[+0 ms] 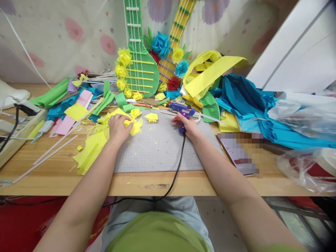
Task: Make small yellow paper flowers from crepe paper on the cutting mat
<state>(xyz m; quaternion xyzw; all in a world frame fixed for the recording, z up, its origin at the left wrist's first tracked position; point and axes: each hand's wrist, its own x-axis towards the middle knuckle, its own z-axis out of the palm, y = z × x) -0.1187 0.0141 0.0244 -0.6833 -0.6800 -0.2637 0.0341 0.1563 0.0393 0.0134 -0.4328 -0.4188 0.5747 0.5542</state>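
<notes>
My right hand (189, 126) is wrapped round a blue hot glue gun (185, 111) over the right part of the grey cutting mat (157, 154). A clear glue stick (210, 118) juts from the gun's back, and its nozzle points left. My left hand (119, 128) is closed on a yellow paper flower (135, 127) at the mat's left side. Between my hands lies a finished-looking yellow paper rose (151, 117), with another small yellow rose (135, 113) just beyond my left fingers. Yellow paper sheets (90, 154) spread under and beside my left wrist.
A green paper guitar (144, 73) and a yellow one (181, 21) lean against the curtain. Blue crepe paper (244, 98) heaps at right, near a phone (238, 154). A black cord (178, 168) hangs over the front edge. White strips (47, 157) lie left.
</notes>
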